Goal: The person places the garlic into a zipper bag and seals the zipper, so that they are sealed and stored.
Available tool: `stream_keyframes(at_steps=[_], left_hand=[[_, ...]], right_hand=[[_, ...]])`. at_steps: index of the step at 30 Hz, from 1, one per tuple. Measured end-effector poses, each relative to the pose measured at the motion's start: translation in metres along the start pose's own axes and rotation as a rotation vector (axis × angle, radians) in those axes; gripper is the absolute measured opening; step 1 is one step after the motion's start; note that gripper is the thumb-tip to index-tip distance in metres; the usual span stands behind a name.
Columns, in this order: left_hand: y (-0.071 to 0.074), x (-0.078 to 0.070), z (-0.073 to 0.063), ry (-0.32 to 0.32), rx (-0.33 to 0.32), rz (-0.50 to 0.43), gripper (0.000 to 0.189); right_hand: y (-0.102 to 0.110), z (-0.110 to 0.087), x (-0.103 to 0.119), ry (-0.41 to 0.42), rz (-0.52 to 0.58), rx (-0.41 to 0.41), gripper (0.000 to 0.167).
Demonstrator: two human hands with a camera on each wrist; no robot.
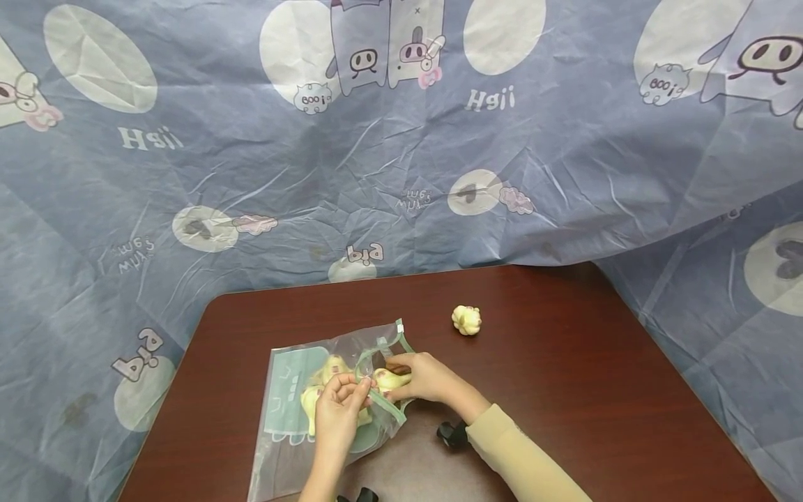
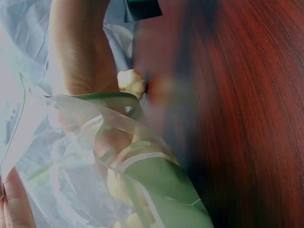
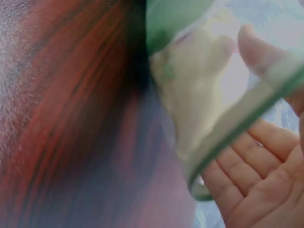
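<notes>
Garlic (image 1: 387, 380) lies at two o'clock from the left hand (image 1: 340, 408), which pinches the bag (image 1: 282, 397) by its rim (image 1: 390, 407), gripped at nine o'clock of the right hand (image 1: 429, 376).

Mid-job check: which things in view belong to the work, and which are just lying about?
Belongs to the job:
plastic bag, its mouth held by the left hand
garlic inside the bag
garlic bulb in the right hand
loose garlic, probably, though untouched

Just there:
table
patterned cloth behind
</notes>
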State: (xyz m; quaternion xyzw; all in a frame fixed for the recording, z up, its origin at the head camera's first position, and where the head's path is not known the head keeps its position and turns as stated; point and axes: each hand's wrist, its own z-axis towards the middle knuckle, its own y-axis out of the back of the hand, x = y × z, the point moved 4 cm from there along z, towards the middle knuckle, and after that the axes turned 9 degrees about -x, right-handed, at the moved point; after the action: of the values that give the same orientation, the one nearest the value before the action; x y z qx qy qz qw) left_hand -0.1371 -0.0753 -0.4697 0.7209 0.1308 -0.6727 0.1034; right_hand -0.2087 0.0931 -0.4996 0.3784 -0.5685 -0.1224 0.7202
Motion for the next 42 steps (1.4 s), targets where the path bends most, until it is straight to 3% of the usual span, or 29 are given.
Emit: stream_keyframes(at_steps=[10, 19, 23, 30, 34, 42], left_hand=[[0.0, 0.001, 0.0, 0.012, -0.009, 0.015, 0.018], [0.001, -0.001, 0.0, -0.008, 0.006, -0.007, 0.021], [0.001, -0.001, 0.0, -0.012, 0.005, 0.004, 0.022], [0.001, -0.002, 0.0, -0.006, 0.004, -0.016, 0.021], [0.0, -0.002, 0.001, 0.004, -0.005, -0.026, 0.02], [0.002, -0.002, 0.002, 0.008, -0.02, -0.01, 0.02]], right_hand=[[0.039, -0.015, 0.005, 0.03, 0.198, -0.19, 0.05], [0.083, -0.023, -0.022, -0.076, 0.326, -0.413, 0.045], [0.103, -0.027, -0.04, -0.145, 0.334, -0.494, 0.045], [0.124, -0.033, -0.072, -0.246, 0.217, -0.612, 0.045], [0.124, -0.031, -0.09, -0.28, 0.155, -0.617, 0.052], [0.111, -0.019, -0.117, -0.365, 0.039, -0.515, 0.074]])
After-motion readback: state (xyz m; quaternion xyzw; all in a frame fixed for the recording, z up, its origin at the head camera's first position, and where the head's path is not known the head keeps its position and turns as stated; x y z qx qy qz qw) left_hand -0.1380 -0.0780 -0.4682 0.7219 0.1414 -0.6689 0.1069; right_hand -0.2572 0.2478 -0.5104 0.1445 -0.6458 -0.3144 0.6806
